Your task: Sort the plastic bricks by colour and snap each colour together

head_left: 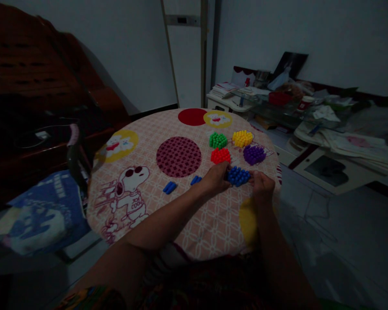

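On the table, a cluster of blue knobbed plastic pieces (238, 175) lies between my hands. My left hand (217, 177) is closed at the left side of this cluster, its fingertips partly hidden. From the right, my right hand (261, 185) pinches the cluster's edge. Two small groups of blue pieces, one farther left (170, 187) and one beside my left wrist (195, 180), lie apart from it. Just beyond my left hand is a red cluster (220, 156). Behind it sit a green cluster (217, 140), a yellow cluster (242, 138) and a purple cluster (254, 154).
A patterned cloth covers the round table (187, 215). To the left stands a chair (48, 211) with a blue cloth, near a wooden bench (106, 101). On the right, a low cabinet (326, 168) carries papers, a red bowl (280, 98) and other clutter.
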A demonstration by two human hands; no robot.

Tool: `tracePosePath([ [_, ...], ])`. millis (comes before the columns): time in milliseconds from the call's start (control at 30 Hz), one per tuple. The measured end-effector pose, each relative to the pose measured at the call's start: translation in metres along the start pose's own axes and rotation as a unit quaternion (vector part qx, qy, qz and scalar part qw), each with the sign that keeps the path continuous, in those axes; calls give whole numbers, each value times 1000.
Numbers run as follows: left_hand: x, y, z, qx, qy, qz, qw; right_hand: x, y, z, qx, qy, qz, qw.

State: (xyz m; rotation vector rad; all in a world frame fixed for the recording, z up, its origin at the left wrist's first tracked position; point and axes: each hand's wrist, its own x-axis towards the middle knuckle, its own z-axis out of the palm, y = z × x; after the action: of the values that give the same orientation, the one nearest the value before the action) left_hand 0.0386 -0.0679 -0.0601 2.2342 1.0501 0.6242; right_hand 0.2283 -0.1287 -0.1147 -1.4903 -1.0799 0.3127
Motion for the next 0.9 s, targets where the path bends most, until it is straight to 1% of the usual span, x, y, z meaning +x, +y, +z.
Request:
tracePosePath([
  [167, 1, -1, 8, -7, 7, 12, 1000, 0, 0, -1, 1, -4, 0, 1000],
  [233, 1, -3, 5, -5, 7, 14, 1000, 0, 0, -1, 5, -7, 1, 1000],
  [267, 1, -4, 0, -1, 7, 17, 1000, 0, 1, 0, 5, -7, 0, 1000],
  [333, 0, -9, -17, 14, 10, 19, 1000, 0, 1, 0, 4, -7, -2, 1000],
  [400, -1, -16, -44, 40, 17, 15, 999, 0, 3, 0, 2, -7, -4, 1000],
  [467, -5, -23, -75, 78, 21, -11, 997, 0, 4, 0, 2, -9, -8, 1000],
  [533, -11, -30, -100, 131, -2, -41, 991, 0, 4, 0, 5, -9, -10, 1000],
  [600, -18, -34, -112, 176, -57, -62, 981, 0, 5, 0, 6, -9, -9, 1000],
  [667, -24, -36, -111, 197, -122, -68, 970, 0, 4, 0, 3, -8, -7, 1000],
  [733, -26, -36, -102, 209, -163, -69, 962, 1, 4, 0, -1, -8, -6, 1000],
  [833, -25, -36, -91, 220, -172, -59, 958, 0, 3, -1, -3, -7, -8, 1000],
  [900, -24, -35, -90, 203, -168, -45, 964, 0, 3, 0, 2, -6, -8, 1000],
])
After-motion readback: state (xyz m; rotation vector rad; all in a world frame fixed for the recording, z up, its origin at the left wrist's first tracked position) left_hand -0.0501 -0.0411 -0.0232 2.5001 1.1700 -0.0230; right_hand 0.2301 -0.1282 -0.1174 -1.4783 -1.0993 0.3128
